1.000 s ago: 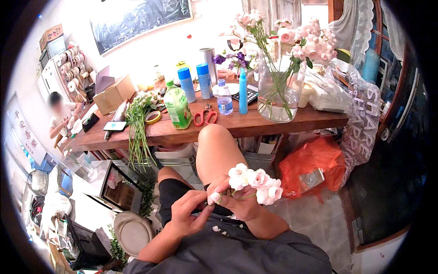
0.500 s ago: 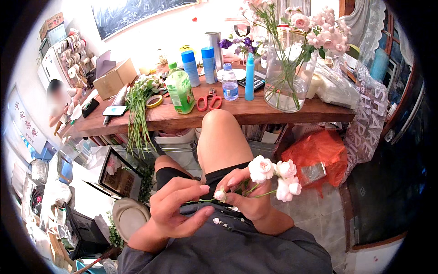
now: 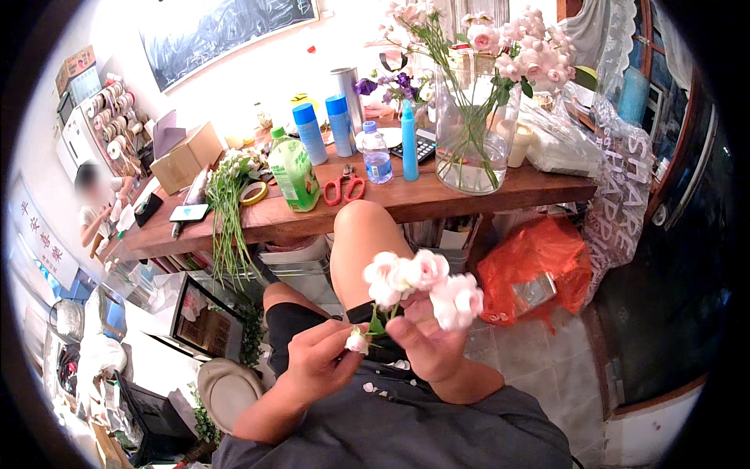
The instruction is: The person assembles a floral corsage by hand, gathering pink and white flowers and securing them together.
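A wooden table (image 3: 539,187) stretches across beyond the person's knee (image 3: 361,227), with an orange bag (image 3: 564,262) on the floor below its right part. Toward its right end stands a glass vase (image 3: 448,160) of pink roses (image 3: 539,59); toward the left, green stems (image 3: 226,215) droop over the front edge. Between them stand a green jug (image 3: 294,176), two blue cans (image 3: 310,137) and a water bottle (image 3: 377,160). Above the lap, a pale pink spray (image 3: 426,272) rises in front of the right hand (image 3: 433,352), which seems to grasp its stems, though blossoms cover part of that grip. Red scissors (image 3: 346,184) lie between jug and bottle. The left hand (image 3: 320,359) pinches at a small bud (image 3: 357,341), just beside the right thumb. Loose petals (image 3: 369,387) rest on the dark shirt (image 3: 406,430).
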The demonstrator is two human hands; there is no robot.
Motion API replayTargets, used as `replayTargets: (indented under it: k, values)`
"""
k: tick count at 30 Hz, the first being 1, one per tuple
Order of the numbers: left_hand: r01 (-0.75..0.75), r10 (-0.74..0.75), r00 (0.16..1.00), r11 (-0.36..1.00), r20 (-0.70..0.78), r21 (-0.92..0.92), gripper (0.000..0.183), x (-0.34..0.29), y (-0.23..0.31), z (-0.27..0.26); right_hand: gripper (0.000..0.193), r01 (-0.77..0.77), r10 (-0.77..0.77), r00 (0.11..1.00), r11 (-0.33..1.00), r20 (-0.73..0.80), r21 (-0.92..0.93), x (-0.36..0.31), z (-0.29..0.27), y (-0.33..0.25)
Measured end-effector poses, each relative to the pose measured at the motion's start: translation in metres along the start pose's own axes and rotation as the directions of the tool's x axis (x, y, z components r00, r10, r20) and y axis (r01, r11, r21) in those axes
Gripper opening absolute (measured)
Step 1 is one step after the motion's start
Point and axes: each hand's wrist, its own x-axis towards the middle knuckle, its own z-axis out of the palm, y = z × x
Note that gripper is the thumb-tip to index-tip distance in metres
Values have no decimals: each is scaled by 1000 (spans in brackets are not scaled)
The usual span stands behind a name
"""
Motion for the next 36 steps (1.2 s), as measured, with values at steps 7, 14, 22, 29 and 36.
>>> replayTargets:
  k: [7,14,22,29,36]
  values:
    - [-88,113,988,973,-109,213,44,-14,-2,16,16,159,-141,983,973,117,-169,13,4,-17]
    - [-91,110,974,990,-197,103,35,-14,0,18,20,120,-167,958,972,233,204,17,6,-21]
    - [-75,67,994,994,-87,-83,42,16,25,-24,23,185,-233,946,960,226,212,14,14,-18]
    - [-354,360,907,933,-218,64,45,58,81,-73,27,57,-106,970,974,220,221,5,24,-44]
    - [-304,319,948,915,-13,265,35,92,115,-67,25,210,-227,954,972,196,105,3,14,-38]
